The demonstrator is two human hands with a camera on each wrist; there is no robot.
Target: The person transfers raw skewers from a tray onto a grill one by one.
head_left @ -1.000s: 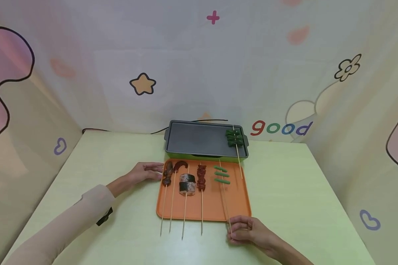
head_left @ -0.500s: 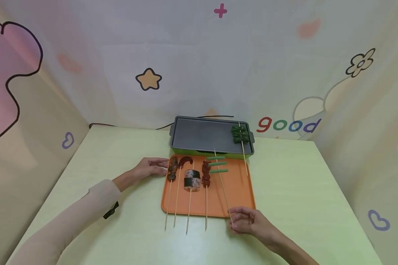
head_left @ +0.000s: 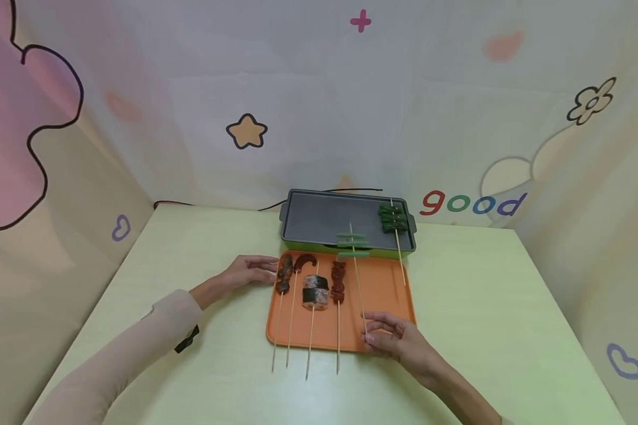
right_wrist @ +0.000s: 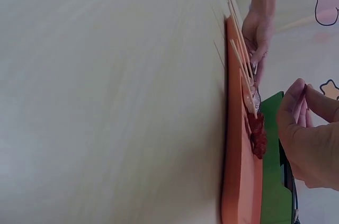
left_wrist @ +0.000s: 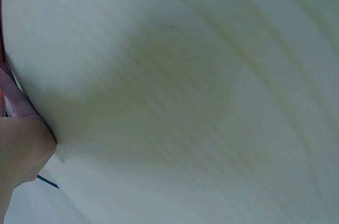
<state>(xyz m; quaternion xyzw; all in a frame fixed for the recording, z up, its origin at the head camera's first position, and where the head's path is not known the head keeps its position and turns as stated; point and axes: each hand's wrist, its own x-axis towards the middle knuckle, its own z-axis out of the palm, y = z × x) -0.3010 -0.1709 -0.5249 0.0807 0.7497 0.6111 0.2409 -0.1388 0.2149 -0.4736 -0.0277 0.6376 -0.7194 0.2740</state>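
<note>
My right hand [head_left: 396, 342], lower right of centre: fingers pinch one green-stick skewer [head_left: 353, 254], just right of centre; my left hand [head_left: 247, 271], left of centre: fingers extended, beside orange tray [head_left: 385, 289].

Green skewer [head_left: 353, 254] blurred; hands [left_wrist: 26, 142] [right_wrist: 312, 142] cut off in wrist views.

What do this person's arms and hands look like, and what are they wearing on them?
The left hand and right hand are bare, with no gloves showing. The left arm wears a long, pale beige sleeve with a small black object beneath its cuff. The right forearm is mostly uncovered.
</note>
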